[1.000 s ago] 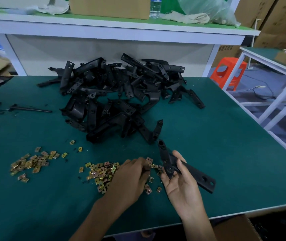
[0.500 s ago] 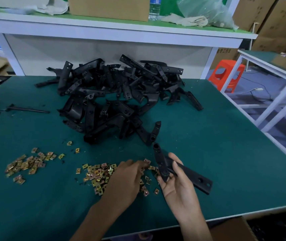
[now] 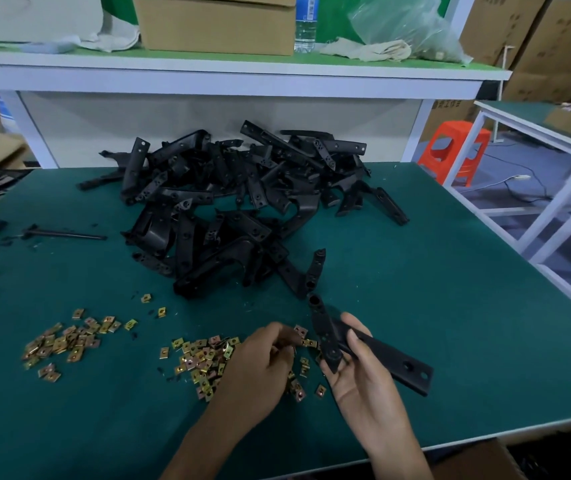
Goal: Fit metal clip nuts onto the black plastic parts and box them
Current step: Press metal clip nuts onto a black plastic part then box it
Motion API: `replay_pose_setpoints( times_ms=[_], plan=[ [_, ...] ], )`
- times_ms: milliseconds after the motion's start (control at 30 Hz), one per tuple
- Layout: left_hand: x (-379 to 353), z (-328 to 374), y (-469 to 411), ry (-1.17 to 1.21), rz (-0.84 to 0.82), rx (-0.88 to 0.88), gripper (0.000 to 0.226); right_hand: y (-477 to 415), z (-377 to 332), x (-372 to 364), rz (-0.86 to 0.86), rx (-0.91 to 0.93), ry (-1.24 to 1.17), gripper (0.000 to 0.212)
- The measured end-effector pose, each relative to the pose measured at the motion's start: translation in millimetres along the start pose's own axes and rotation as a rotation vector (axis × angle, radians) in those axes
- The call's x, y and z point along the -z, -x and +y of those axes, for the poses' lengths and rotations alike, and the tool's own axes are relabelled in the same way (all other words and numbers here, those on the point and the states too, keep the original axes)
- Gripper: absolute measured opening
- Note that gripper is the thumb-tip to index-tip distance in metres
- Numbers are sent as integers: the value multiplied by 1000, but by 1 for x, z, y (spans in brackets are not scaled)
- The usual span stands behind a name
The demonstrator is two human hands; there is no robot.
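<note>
Green felt covers the counter (image 3: 450,306), and a tangled heap of black plastic parts (image 3: 235,202) lies on it toward the far edge, under a white shelf (image 3: 208,71). Brass-coloured clip nuts are scattered on the near side in two patches: a nearer patch of nuts (image 3: 201,358) in front of the person and a farther patch of nuts (image 3: 65,341) off to the left, the two well apart. The left-hand grip (image 3: 260,365) is knuckles-up on the right end of the nearer patch, fingers curled down among the nuts; whether it pinches one I cannot tell. The right-hand grip (image 3: 360,382) is palm-up just beside it and holds one angled black part (image 3: 381,355), thumb pressed on top and fingers beneath. One arm of that part points up toward the heap, the other slants away to the right, above the felt. A thin black rod (image 3: 65,234) lies flat at the counter's left. On the shelf stand a cardboard box (image 3: 214,26) and a water bottle (image 3: 306,22); an orange stool (image 3: 454,150) stands on the floor to the right.
</note>
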State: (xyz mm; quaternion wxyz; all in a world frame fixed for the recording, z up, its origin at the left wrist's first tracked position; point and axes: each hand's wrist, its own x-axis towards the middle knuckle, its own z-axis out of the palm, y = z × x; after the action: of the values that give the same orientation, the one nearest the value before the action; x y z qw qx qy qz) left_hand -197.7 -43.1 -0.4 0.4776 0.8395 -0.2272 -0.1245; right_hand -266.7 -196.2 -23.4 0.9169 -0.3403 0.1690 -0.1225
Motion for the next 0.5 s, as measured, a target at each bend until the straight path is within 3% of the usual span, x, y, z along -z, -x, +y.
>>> replay_pose_setpoints(
  times_ms=[333,500],
  plan=[
    [3,9,4,306,-122,159,25,-1,0,5,-25,13,17,27],
    [7,10,7,299,-104,128,29,-2,0,2,-26,25,22,29]
  ],
)
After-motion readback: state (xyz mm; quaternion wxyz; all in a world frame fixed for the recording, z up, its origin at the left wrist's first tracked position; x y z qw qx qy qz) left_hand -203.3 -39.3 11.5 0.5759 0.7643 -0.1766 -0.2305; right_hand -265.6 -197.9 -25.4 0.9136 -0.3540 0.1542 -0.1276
